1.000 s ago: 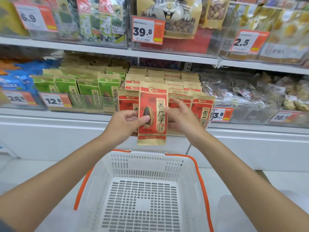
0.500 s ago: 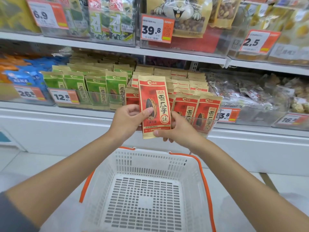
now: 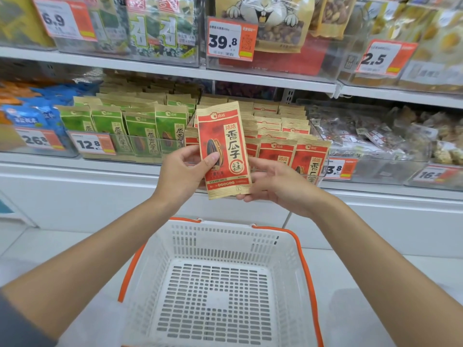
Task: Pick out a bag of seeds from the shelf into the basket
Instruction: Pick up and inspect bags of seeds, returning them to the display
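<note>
A red and tan bag of sunflower seeds (image 3: 225, 136) is held upright in front of the shelf, clear of the other bags. My left hand (image 3: 181, 175) pinches its left edge, thumb on the printed front. My right hand (image 3: 278, 182) is beside and under the bag's lower right corner, fingers loosely spread behind it and touching it. Below both hands stands a white slotted basket (image 3: 220, 246) with orange handles, and nothing lies in it.
Rows of the same red seed bags (image 3: 278, 151) fill a clear bin behind my hands. Green seed bags (image 3: 140, 131) stand to the left, blue packets (image 3: 30, 116) further left. Wrapped snacks (image 3: 375, 136) lie to the right. An upper shelf (image 3: 150, 68) overhangs.
The bag has come up and out of the shelf row and tilted slightly. My right hand dropped from the bag's side to its lower right corner and its fingers loosened.
</note>
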A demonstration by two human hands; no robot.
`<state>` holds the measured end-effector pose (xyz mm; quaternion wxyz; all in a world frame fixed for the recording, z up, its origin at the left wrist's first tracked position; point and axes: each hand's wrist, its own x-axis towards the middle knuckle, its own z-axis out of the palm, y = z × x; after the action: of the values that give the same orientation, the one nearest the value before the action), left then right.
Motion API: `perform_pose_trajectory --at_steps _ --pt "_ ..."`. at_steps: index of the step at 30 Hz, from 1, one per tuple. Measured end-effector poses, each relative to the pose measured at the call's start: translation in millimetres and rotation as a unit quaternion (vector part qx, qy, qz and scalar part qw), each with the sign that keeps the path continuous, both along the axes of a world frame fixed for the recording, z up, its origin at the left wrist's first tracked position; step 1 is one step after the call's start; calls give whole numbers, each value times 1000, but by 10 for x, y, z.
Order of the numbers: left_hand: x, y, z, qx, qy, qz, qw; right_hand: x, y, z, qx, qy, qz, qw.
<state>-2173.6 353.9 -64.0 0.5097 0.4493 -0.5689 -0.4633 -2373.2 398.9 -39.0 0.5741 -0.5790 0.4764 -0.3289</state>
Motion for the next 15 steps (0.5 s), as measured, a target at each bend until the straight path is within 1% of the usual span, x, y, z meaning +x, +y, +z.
perform_pose_trajectory --at_steps 4,6,10,15 --pt "19 0 49 11 -5 6 1000 -11 16 54 -9 -44 10 999" --pt "1 53 75 20 6 -29 999 4 37 61 -21 -49 6 999" --pt "-69 190 143 18 15 -132 991 77 83 60 -57 -1 -3 998" --pt "-18 165 170 51 21 -175 983 92 93 30 -41 23 23 999"
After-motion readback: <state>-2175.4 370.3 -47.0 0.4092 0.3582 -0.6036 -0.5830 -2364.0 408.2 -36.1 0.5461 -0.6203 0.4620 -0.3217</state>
